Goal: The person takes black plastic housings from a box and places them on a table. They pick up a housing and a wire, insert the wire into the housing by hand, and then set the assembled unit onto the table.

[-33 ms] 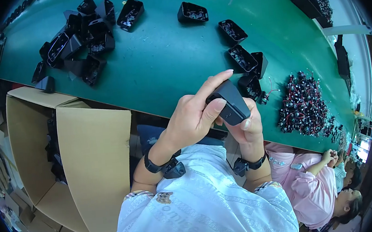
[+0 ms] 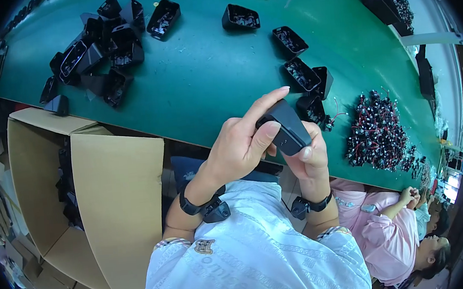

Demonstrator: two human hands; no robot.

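Over the near edge of the green table (image 2: 199, 92) I hold a black plastic housing (image 2: 291, 131), wedge-shaped, with a flat side facing up. My left hand (image 2: 239, 144) grips its left end with the thumb on top, the index finger stretched along the far edge. Round its lower right end my right hand (image 2: 312, 151) is closed, thumb at the near corner. The underside of the housing is hidden. Just beyond my right hand lies an open black housing (image 2: 311, 106), with a small part on red wires (image 2: 328, 122) beside it.
A pile of small black parts with red wires (image 2: 376, 132) lies to the right. Several black housings (image 2: 97, 54) are heaped at the far left. An open cardboard box (image 2: 121, 209) holding black pieces stands at my left. A person in pink (image 2: 385, 235) sits at my right.
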